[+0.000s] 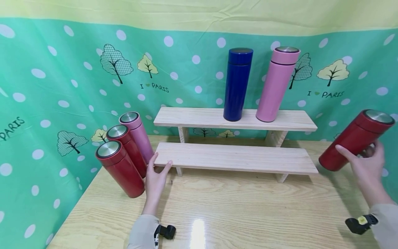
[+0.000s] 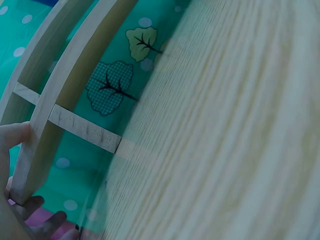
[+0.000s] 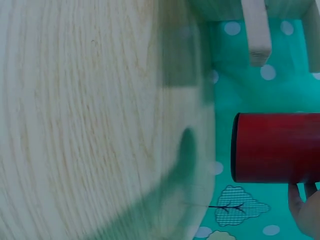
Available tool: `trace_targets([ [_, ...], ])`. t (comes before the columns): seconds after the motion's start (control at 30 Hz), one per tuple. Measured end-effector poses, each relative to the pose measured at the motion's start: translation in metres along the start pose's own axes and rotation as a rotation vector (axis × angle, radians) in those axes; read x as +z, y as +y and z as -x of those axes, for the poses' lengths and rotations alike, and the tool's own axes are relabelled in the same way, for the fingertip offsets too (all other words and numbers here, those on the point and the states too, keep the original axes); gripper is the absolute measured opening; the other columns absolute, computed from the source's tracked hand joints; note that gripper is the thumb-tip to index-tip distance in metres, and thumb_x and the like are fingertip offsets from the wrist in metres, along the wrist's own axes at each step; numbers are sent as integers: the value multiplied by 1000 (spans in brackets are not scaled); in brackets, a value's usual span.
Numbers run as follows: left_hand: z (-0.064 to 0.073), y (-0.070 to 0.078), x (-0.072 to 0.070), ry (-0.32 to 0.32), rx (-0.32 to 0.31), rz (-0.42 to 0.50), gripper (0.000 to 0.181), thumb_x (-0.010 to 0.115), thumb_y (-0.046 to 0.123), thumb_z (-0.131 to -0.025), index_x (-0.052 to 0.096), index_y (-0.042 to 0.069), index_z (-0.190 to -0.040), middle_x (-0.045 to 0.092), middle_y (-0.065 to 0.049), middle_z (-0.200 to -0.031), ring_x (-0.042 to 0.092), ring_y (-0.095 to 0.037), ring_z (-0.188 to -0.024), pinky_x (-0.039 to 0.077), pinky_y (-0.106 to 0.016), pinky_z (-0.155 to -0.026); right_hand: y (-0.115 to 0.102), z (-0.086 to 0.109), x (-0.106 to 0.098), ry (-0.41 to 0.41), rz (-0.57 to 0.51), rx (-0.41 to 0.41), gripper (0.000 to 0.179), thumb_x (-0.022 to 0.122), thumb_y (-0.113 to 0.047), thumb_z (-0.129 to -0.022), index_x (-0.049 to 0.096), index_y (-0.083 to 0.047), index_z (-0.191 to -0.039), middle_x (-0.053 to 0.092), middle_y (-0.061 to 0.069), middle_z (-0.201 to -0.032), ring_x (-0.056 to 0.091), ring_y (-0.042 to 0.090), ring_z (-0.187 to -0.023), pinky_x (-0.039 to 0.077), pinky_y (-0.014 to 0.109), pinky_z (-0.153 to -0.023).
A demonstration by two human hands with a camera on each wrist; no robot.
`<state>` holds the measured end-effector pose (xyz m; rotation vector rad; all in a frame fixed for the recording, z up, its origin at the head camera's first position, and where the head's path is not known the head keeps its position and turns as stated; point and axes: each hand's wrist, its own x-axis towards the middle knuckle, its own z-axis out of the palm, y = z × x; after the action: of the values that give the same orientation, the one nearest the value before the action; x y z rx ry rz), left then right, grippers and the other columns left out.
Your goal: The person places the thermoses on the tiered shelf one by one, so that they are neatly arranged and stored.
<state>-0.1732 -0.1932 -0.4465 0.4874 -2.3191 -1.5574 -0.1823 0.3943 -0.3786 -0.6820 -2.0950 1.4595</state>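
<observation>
Pale sleeves [image 1: 140,231] lie nearest in the head view. The right hand [image 1: 368,166] grips a tilted red flask [image 1: 351,143] right of the lower shelf [image 1: 236,157]; a slack hold could drop it. The left hand [image 1: 155,181] could topple three standing flasks [image 1: 131,147] beside it with a stray knuckle. Green dotted cloth [image 1: 186,86] hangs behind the glossy wood-grain tabletop [image 1: 236,204]. Left wrist view: this hand clasps the shelf's end; a tug might shift it. Right wrist view: swung leftward, the flask could clip the shelf.

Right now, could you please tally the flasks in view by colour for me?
Red flasks: 3
Pink flasks : 2
Blue flask: 1
Total: 6
</observation>
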Motion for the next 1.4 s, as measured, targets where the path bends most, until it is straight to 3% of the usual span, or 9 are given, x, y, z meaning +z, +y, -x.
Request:
trace_targets([
  [0.53,1,0,-1,-3,-1,2,77,71,57,-85,40,31,-151,38,-7,-155,40,-31,-137,28,-58,-106,-27,25,-14,76,-115,-110,77,71,-7,-91,30,-33,-151,45,-9,-147,43,0,-120,33,22,-108],
  [0.83,1,0,0,0,-1,-8,78,71,57,-85,40,30,-151,38,-8,-155,40,-32,-137,28,-59,-105,-35,33,-15,99,-204,-174,76,71,-3,-90,35,-32,-150,45,-6,-149,43,4,-128,32,20,-109],
  [1.07,1,1,0,-5,-5,0,78,71,58,-85,39,32,-151,38,-8,-155,42,-31,-135,29,-58,-105,-42,44,-11,93,-186,-248,74,69,-1,-91,35,-29,-151,45,-4,-149,42,8,-131,33,19,-108],
  [1.4,1,1,0,2,-1,2,77,72,55,-85,40,30,-151,39,-9,-154,41,-32,-136,29,-58,-105,-52,58,-3,64,-387,-247,75,72,7,-85,41,-22,-147,51,0,-141,47,11,-122,41,11,-95],
])
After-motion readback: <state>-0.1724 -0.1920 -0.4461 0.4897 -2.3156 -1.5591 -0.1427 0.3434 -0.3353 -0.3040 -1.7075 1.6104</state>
